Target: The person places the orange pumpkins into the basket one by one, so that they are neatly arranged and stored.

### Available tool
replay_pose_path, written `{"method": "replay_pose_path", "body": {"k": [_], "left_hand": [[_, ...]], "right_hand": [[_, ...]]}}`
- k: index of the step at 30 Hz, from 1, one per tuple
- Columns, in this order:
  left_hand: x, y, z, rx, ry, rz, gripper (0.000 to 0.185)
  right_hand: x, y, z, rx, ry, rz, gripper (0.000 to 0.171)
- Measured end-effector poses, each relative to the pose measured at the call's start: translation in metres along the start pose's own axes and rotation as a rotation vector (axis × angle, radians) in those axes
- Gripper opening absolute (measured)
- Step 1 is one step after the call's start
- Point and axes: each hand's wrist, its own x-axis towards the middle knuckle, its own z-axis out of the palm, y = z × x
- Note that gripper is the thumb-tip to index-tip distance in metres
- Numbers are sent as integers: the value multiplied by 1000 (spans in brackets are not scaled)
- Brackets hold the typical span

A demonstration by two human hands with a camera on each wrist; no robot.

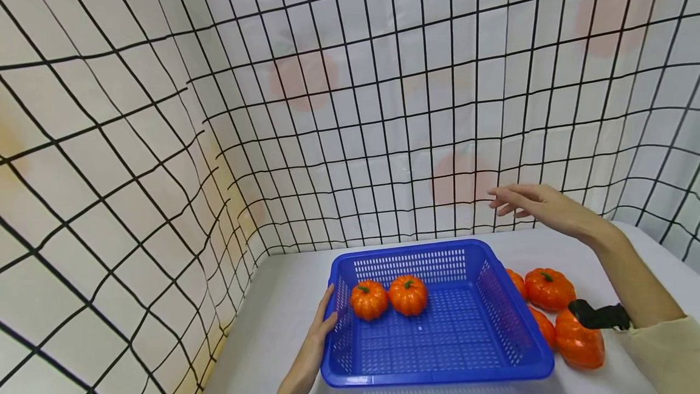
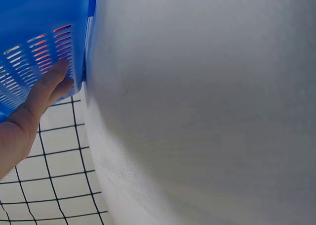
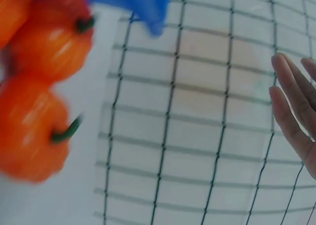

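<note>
A blue plastic basket [image 1: 434, 378] with slotted walls stands on the white table. Two small orange pumpkins [image 1: 408, 295] lie inside it, side by side near the left wall. My left hand [image 1: 310, 339] holds the basket's left side, thumb at the rim and fingers against the outer wall; the left wrist view shows those fingers [image 2: 48, 89] on the slots. Raised above the table beyond the basket's back right corner, my right hand [image 1: 538, 204] holds nothing, its fingers extended and slightly bent. Several more orange pumpkins [image 1: 549, 289] lie just right of the basket.
Black netting [image 1: 383, 108] in front of a pale printed sheet walls off the back and both sides. White table surface [image 1: 273, 297] extends left of the basket. A black strap [image 1: 601, 316] circles my right wrist.
</note>
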Motion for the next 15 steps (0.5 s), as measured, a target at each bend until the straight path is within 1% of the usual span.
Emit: {"method": "replay_pose_path", "body": {"k": [3,6,9,12,15], "left_hand": [[0,0,0,-3,1,0,64],[0,-1,0,-6,0,3,64],[0,-1,0,-10,2,0,64],[-1,-1,0,-12,1,1,64],[-1,-1,0,-16,-4,-1,64]], "right_hand": [[-12,20,-3,-40,-4,24,49],[-24,40,-4,-74,-26,37,52],[-35,58,-3,-112,-47,79,57],[-44,76,-1,-136,-68,109,62],[-54,94,1,-139,-90,112,66]]}}
